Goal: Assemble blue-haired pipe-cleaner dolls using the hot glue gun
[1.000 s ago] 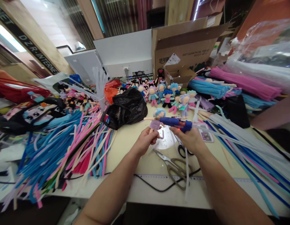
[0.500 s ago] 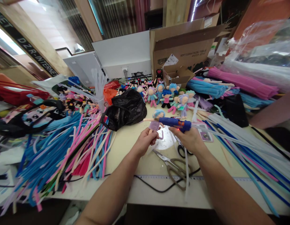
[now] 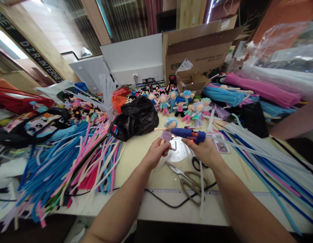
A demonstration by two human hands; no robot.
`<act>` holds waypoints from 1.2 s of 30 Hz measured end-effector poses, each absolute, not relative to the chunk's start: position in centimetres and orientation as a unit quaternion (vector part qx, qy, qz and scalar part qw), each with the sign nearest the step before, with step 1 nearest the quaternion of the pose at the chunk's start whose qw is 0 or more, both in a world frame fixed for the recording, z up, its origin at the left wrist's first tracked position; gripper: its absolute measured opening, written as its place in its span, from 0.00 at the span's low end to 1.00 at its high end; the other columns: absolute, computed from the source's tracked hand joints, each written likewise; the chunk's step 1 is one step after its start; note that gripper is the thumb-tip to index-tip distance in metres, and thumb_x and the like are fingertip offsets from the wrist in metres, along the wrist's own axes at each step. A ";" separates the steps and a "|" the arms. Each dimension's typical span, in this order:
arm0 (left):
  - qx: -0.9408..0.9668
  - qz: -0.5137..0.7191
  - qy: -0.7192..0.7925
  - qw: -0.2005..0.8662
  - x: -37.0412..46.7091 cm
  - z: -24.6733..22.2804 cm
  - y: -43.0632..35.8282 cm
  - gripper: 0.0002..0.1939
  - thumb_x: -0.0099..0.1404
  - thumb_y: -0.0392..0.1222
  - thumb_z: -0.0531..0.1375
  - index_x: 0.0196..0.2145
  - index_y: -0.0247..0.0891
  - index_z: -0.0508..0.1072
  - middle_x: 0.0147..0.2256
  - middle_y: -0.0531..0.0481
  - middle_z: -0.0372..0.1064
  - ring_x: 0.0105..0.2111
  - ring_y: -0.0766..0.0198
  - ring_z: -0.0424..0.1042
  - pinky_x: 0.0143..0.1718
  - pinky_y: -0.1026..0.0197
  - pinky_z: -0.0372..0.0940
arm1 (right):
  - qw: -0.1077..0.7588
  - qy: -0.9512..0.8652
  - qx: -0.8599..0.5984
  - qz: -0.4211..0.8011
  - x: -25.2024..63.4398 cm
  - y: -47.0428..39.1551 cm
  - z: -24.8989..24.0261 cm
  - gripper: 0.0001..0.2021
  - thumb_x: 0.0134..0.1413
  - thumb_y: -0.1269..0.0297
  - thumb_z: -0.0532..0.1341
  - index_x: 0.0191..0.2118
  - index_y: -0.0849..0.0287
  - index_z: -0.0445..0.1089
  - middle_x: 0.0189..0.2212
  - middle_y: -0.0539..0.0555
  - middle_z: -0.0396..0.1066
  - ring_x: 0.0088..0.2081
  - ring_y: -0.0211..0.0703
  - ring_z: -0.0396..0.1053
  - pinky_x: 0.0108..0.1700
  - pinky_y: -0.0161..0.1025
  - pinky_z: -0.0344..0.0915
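Observation:
My left hand (image 3: 160,151) is closed on a small doll body (image 3: 166,136) with a lilac torso; a beige arm sticks out to its left. In my right hand (image 3: 203,150) is a blue glue gun (image 3: 188,133), its fingers wrapped round the handle. The nozzle points left and lies right at the top of the lilac torso; whether it touches I cannot tell. Just behind sits a doll head (image 3: 171,123) with light blue hair. Below the hands lie scissors with tan handles (image 3: 188,182), and black-handled scissors (image 3: 196,161) are partly under my right hand.
Bundles of blue and pink pipe cleaners (image 3: 60,162) cover the left side. More white and blue stems (image 3: 267,162) lie on the right. A black plastic bag (image 3: 137,116), several finished dolls (image 3: 180,105) and a cardboard box (image 3: 197,60) stand behind. A black cord (image 3: 168,205) runs along the front.
Almost nothing differs. The glue gun and the doll body have shifted very slightly to the left, with both hands keeping their hold.

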State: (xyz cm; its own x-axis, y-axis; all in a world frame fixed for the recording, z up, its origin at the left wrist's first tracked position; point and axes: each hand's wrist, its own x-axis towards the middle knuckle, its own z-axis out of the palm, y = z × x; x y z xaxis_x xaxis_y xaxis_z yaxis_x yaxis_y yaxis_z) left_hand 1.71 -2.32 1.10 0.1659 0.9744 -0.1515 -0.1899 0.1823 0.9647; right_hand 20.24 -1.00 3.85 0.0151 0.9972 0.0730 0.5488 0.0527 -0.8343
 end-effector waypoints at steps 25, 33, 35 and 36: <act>0.607 0.479 0.580 0.255 0.2 -0.8 -1.3 0.25 0.65 0.40 0.53 0.58 0.36 0.56 0.48 0.40 0.63 0.48 0.56 0.64 0.50 0.52 0.59 | 0.423 -0.630 -0.553 0.343 21.4 -0.7 3.8 0.20 0.45 0.46 0.61 0.30 0.60 0.76 0.24 0.53 0.73 0.28 0.45 0.68 0.31 0.40 0.65; 0.624 0.519 0.555 0.186 0.0 -0.8 -1.3 0.19 0.65 0.39 0.54 0.54 0.39 0.58 0.46 0.42 0.62 0.46 0.58 0.65 0.47 0.54 0.61 | 0.373 -0.634 -0.605 0.304 21.3 -1.0 4.0 0.21 0.44 0.42 0.60 0.27 0.57 0.74 0.18 0.50 0.66 0.25 0.45 0.64 0.26 0.39 0.61; 0.624 0.525 0.550 0.181 0.0 -0.9 -1.3 0.18 0.65 0.38 0.54 0.53 0.39 0.59 0.45 0.43 0.62 0.45 0.58 0.65 0.48 0.54 0.61 | 0.371 -0.636 -0.609 0.297 21.2 -1.0 4.1 0.21 0.44 0.42 0.59 0.26 0.56 0.74 0.17 0.50 0.65 0.24 0.45 0.64 0.25 0.39 0.60; 0.624 0.528 0.548 0.178 0.0 -1.0 -1.3 0.18 0.65 0.38 0.54 0.52 0.39 0.59 0.45 0.44 0.62 0.45 0.59 0.65 0.48 0.54 0.61 | 0.371 -0.637 -0.609 0.294 21.1 -1.0 4.1 0.21 0.44 0.42 0.59 0.25 0.56 0.74 0.17 0.50 0.65 0.24 0.45 0.63 0.24 0.39 0.60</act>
